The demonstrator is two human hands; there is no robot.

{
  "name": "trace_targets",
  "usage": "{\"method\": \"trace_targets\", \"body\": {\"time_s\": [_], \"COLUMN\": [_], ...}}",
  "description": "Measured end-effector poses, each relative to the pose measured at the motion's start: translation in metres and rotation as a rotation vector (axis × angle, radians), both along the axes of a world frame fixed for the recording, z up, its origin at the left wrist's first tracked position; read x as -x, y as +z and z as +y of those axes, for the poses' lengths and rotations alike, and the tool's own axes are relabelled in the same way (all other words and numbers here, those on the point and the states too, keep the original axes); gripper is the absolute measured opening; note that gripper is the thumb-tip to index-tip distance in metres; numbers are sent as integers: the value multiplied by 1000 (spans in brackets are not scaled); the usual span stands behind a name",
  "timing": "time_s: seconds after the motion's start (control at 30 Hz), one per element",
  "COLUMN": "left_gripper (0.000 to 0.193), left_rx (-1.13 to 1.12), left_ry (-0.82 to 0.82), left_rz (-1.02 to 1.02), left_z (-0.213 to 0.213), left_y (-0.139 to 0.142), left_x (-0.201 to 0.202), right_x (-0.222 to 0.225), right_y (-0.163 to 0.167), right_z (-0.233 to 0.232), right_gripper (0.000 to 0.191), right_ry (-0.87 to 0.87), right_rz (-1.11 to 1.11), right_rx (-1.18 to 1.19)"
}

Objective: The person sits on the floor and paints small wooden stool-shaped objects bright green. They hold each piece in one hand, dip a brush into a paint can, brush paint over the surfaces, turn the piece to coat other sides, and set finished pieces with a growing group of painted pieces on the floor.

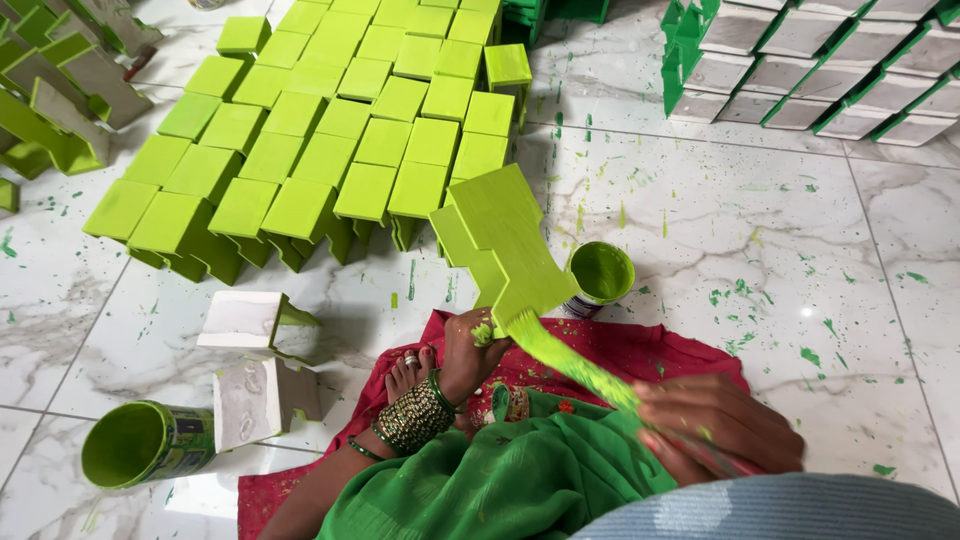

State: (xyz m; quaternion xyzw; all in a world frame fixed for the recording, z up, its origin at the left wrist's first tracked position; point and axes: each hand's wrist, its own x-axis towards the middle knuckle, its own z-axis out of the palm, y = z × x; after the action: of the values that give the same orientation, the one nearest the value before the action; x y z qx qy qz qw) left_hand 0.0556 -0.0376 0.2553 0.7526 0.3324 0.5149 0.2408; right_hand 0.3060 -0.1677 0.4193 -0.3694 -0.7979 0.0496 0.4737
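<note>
Marble floor (760, 230), paint-flecked: left hand (472, 352) grips a green-painted block (505, 245) held above the floor, right hand (715, 425) clasps a loaded brush (570, 360) touching it, beside an open paint can (600, 275).

Near centre, the left hand (470, 350) holds a stepped block (505, 245) up over the floor (780, 220), and the right hand (715, 425), nearer and to the right, holds a brush (570, 360) whose far end touches the block's near edge. Just right of the block stands an open can (600, 275). Far and left, rows of blocks (330, 130) lie packed together. Another stack (830, 70) sits far right. Near left, two lone blocks (255, 360) lie beside a tipped can (145, 442).
</note>
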Motion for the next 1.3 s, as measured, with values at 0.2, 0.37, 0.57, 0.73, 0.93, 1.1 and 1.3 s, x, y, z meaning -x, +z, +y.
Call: {"method": "trace_targets", "body": {"time_s": [0.2,0.37,0.57,0.73,0.93,1.1,1.3], "left_gripper": [20,19,15,14,14,15,14], "left_rx": [62,59,78,80,82,134,11], "left_ry": [33,64,65,90,99,123,178], "left_rz": [23,52,8,28,-4,-62,-78], "left_z": [1,2,2,1,2,-2,-6], "left_y": [-6,-10,-10,-9,-6,6,17], "left_x": [1,1,3,1,5,1,0], "right_x": [-5,14,-1,22,-14,-68,-78], "right_y": [-2,-10,3,-2,-17,-81,-148], "right_z": [-3,-1,-2,7,-7,8,31], "right_gripper": [26,27,20,23,26,16,7], "right_ry": [26,-30,17,12,33,35,106], "right_rz": [-31,113,11,89,20,514,1131], "right_rx": [-111,74,-50,-95,43,-151,-189]}}
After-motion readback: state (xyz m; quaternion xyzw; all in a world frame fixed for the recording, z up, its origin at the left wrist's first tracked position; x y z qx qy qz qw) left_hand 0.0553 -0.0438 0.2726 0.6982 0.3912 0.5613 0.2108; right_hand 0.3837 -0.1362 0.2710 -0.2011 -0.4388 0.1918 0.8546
